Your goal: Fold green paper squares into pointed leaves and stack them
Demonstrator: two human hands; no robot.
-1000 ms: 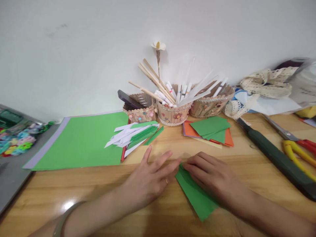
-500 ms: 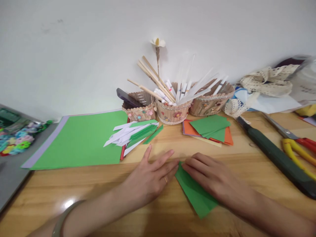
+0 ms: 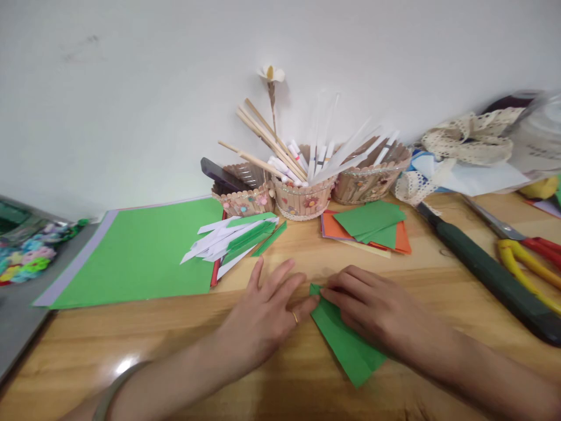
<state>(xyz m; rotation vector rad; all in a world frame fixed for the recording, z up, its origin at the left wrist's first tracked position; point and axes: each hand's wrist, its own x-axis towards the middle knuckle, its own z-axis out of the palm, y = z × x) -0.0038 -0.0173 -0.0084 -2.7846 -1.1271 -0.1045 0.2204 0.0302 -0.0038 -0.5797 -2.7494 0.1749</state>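
Observation:
A small sheet of green paper (image 3: 344, 342) lies aslant on the wooden table, with a narrow fold at its top corner. My right hand (image 3: 368, 304) rests over the paper's upper right side, its fingers curled together and pressing the folded edge; the thumb side is partly hidden. To the left, my left hand (image 3: 276, 304) has its fingers spread, and a fingertip touches the paper's upper left edge. A ring sits on one of its fingers.
Behind my hands lie paper strips (image 3: 239, 237), a stack of coloured paper pieces (image 3: 372, 228) and large green sheets (image 3: 135, 254). Decorated stick holders (image 3: 304, 199) line the wall. A glue gun or similar dark green tool (image 3: 495, 275) and scissors (image 3: 519, 245) are on the right.
My left fingers have spread wider and drawn slightly away from the paper's top corner, which now shows. My right hand stays on the paper. The view has shifted slightly.

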